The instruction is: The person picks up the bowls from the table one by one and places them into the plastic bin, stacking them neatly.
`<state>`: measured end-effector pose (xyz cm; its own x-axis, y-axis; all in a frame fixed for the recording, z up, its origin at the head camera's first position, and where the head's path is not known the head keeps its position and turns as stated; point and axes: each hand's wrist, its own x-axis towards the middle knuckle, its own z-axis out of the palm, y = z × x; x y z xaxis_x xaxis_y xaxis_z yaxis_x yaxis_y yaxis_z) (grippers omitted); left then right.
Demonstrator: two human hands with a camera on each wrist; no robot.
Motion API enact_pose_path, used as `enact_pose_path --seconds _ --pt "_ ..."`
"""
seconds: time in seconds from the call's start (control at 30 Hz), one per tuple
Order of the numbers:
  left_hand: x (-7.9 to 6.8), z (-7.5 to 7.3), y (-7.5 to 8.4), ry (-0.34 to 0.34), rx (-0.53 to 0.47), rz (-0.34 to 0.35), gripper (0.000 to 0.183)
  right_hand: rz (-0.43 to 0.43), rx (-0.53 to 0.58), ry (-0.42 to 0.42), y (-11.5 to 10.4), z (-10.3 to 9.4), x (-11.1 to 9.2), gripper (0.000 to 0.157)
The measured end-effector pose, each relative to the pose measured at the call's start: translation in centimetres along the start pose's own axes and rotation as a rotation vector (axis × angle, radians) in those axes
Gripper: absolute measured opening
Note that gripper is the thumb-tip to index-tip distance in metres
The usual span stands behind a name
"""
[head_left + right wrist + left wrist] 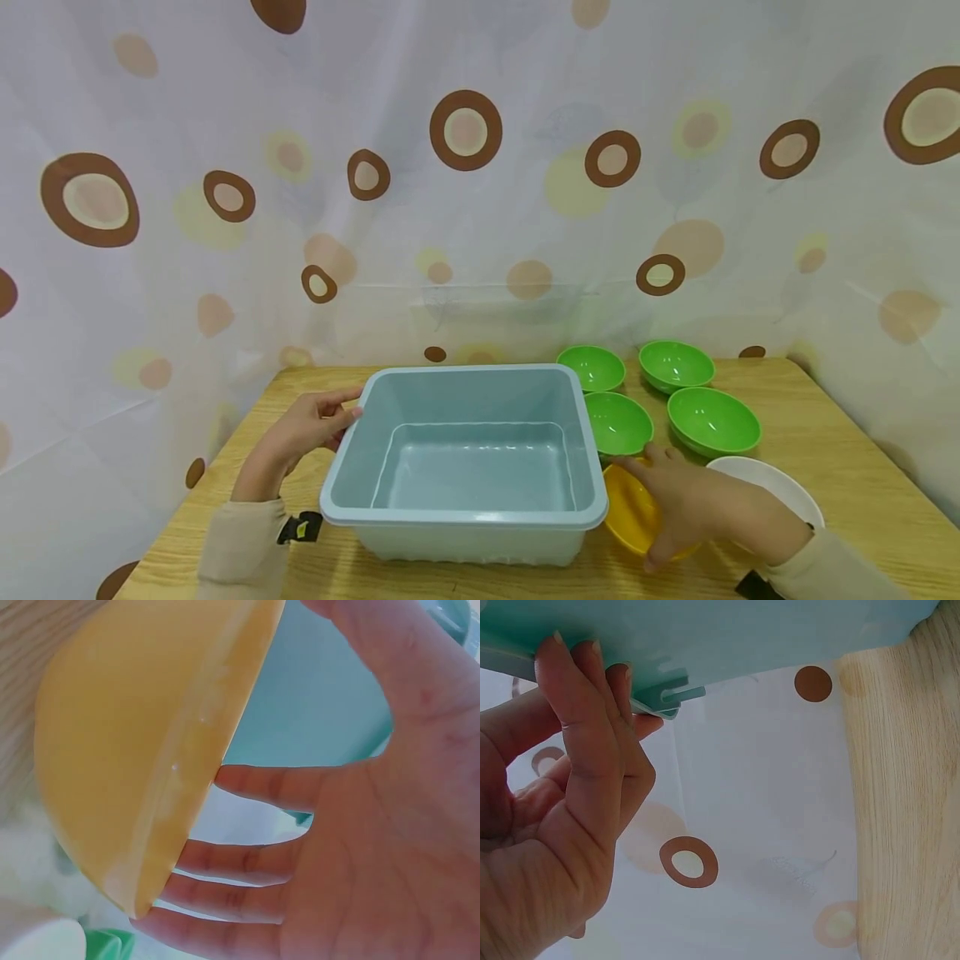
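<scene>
A pale blue plastic tub [463, 518] stands upright on the table, its inside bare. At its left rim, my left hand [311, 429] holds on with thumb and fingers. From below, the left wrist view shows the fingers [592, 727] against the tub's outer wall under the rim. My right hand [690, 500] spans a yellow bowl [628, 508] from above, close beside the tub's right side. In the right wrist view its spread fingers [247, 859] meet the yellow bowl's [127, 750] rim, which hides some fingertips. The thumb lies toward the near side.
Several green bowls stand behind and right of the tub, one green bowl [617, 423] next to the tub's rim and another green bowl [714, 419] farther right. Partly behind my right forearm lies a white bowl [780, 483]. A patterned curtain [480, 225] hangs behind the wooden table [847, 450].
</scene>
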<state>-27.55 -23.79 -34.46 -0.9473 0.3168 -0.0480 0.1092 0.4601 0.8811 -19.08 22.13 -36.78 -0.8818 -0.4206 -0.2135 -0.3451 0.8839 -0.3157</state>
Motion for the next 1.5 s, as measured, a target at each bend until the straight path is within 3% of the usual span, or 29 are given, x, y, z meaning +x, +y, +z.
enact_pose_path --seconds 0.43,0.63,0.83,0.97,1.2,1.5 --pt "0.0 -0.2 -0.4 0.005 -0.024 -0.001 0.052 -0.048 -0.07 0.108 0.5 -2.0 -1.6 0.115" --pt "0.2 -0.2 -0.5 0.008 -0.014 -0.01 0.053 -0.043 -0.085 0.208 0.8 -4.2 -2.7 0.115" --pt "0.2 -0.1 -0.5 0.007 -0.012 -0.014 0.054 -0.093 -0.158 0.333 0.5 -6.7 -3.4 0.113" --pt "0.2 -0.2 -0.6 0.011 -0.01 -0.02 0.054 -0.129 -0.2 0.371 -0.2 -8.1 -3.4 0.11" --pt "0.2 -0.3 -0.5 0.006 -0.011 -0.017 0.054 -0.182 -0.232 0.398 -2.2 -9.9 -2.9 0.106" --pt "0.1 -0.3 -0.3 -0.01 -0.028 0.003 0.055 -0.19 -0.117 0.365 -5.3 -11.4 -1.5 0.107"
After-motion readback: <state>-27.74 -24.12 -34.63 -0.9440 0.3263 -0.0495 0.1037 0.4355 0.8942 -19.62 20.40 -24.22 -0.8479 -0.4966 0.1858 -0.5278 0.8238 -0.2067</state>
